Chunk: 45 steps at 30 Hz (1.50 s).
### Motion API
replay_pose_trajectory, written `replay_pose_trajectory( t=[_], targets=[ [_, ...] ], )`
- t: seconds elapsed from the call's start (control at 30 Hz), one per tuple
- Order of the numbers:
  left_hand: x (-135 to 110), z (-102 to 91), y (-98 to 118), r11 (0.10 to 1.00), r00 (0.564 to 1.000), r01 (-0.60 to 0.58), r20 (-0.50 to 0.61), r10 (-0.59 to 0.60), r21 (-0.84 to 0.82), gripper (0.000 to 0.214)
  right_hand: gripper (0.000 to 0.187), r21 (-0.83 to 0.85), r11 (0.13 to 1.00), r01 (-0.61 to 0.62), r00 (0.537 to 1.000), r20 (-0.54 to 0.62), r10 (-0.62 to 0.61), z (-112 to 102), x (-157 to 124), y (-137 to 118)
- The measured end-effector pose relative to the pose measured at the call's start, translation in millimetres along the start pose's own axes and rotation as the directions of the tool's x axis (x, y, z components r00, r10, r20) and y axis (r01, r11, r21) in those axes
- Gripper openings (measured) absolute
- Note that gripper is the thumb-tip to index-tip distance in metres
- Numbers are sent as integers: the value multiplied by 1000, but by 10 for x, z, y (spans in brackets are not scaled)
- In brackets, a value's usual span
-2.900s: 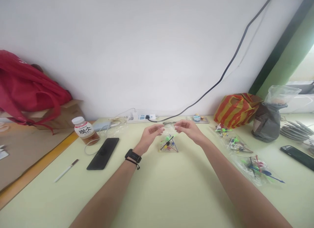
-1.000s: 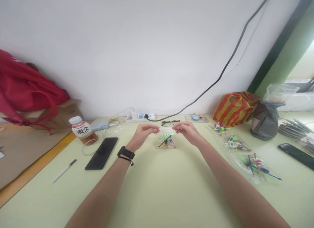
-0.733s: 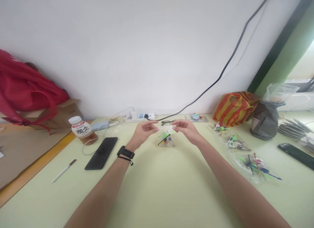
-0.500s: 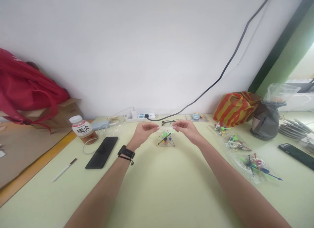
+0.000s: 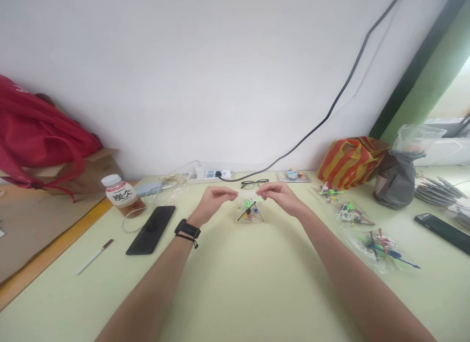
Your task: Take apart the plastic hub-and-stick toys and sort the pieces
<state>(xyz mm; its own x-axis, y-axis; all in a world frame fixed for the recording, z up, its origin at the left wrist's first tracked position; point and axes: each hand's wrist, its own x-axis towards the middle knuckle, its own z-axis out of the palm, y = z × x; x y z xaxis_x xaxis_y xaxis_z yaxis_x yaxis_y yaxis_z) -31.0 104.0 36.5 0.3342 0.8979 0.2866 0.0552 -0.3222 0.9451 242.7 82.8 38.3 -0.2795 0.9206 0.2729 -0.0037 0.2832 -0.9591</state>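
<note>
A small clear plastic bag (image 5: 250, 212) with green, black, blue and red plastic pieces inside hangs or stands upright between my hands, over the pale green table (image 5: 242, 283). My left hand (image 5: 216, 201), with a black watch on its wrist, pinches near the bag's upper left corner. On the other side my right hand (image 5: 281, 196) has thumb and forefinger pressed together by the upper right corner. The bag's see-through top edge is hard to make out between the fingertips. Just behind the hands lie black-framed glasses (image 5: 249, 184).
More bags of coloured pieces (image 5: 385, 249) lie at the right, before a striped bag (image 5: 354, 160) and a grey bag (image 5: 394, 180). At the left are a bottle (image 5: 123, 197), a phone (image 5: 151, 230) and a pen (image 5: 94, 257). A power strip (image 5: 209, 175) sits by the wall.
My hands have come down slightly relative to the glasses, which now show more fully between them. Both hands keep their pinched pose at the bag. The whole view has shifted a little.
</note>
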Motion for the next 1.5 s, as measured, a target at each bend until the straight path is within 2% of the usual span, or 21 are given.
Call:
replay_pose_trajectory(
  t=[0.17, 0.27, 0.37, 0.47, 0.6, 0.73, 0.83, 1.0, 1.17, 1.33, 1.5],
  targets=[
    [5, 20, 9, 1000, 1000, 9, -19, -9, -8, 25, 11, -68, 998, -5, 1000, 20, 6, 6, -6, -51],
    [8, 49, 39, 1000, 1000, 6, -14, -6, -4, 37, 19, -75, 997, -6, 1000, -16, 5, 28, 13, -23],
    [11, 71, 77, 999, 1000, 18, -6, -18, 31, 42, 29, -1, 1000, 13, 998, -68, -13, 34, 34, 17],
    [14, 74, 93, 998, 999, 32, -9, -32, 47, 42, 37, 10, 1000, -11, 999, -39, 12, 11, 41, 27],
    [27, 37, 81, 996, 999, 38, 13, -39, 82, 40, 32, -84, 996, -34, 999, 29, 36, -13, 31, -10],
    [38, -11, 72, 991, 997, 11, 71, -21, 135, 27, 26, -88, 996, -15, 1000, -1, 15, 9, 23, -26],
    [27, -33, 68, 995, 996, -4, 84, -5, 103, 24, 24, -59, 998, -19, 999, -52, 16, 16, 17, 10],
    [6, -38, 31, 999, 998, 2, 58, -4, 34, 23, 19, 1, 1000, 9, 1000, -27, -9, -29, 10, 90],
    [14, 7, -7, 996, 996, 82, -22, -82, 17, 18, 17, -36, 999, 23, 999, -27, -24, -29, 9, 93],
    [3, 38, -27, 994, 995, 100, -28, -98, 44, 24, 15, -99, 995, 13, 999, -30, -16, 6, 9, 43],
    [4, 47, -25, 996, 998, 68, -6, -67, 66, 33, 22, -193, 978, 73, 997, 40, -66, 30, 40, 47]
  ],
)
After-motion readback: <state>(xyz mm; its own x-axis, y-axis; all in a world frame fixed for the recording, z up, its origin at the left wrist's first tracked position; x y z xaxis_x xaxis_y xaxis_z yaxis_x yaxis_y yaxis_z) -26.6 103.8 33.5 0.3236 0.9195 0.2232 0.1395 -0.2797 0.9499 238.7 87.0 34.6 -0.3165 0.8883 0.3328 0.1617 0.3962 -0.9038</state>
